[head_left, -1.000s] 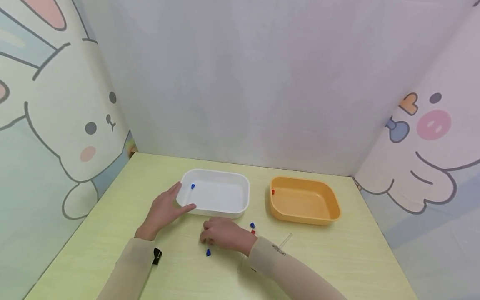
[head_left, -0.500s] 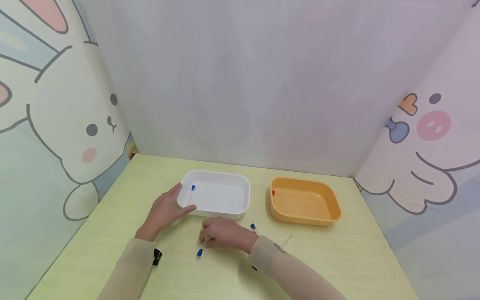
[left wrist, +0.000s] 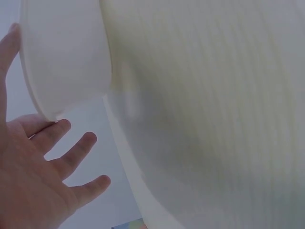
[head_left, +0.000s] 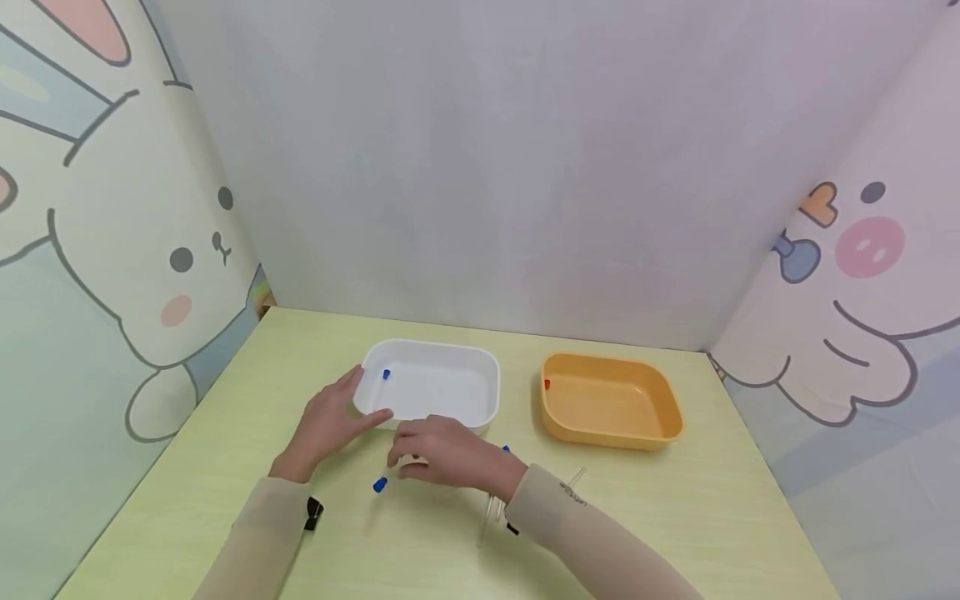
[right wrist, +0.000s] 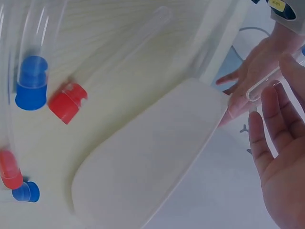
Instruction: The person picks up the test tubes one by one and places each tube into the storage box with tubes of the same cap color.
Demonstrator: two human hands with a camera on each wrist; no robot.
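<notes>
On a pale yellow, flat, wood-grained worktop (head_left: pixel 637 517) | rectangular white plastic tray (head_left: pixel 442 392): left hand (head_left: pixel 326 425) at its left end, fingers spread, touching the rim | right hand (head_left: pixel 446 454): pointing left before the tray, fingers pinching a slim, clear, blue-capped tube (right wrist: pixel 264 85) | tube: just in front of the tray; probably light, stiff, slippery, breakable; best held mid-body

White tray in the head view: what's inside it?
Inside the white tray, one small blue cap shows near the left end. The left hand and right hand overlap its near side; whatever they cover is hidden.
</notes>
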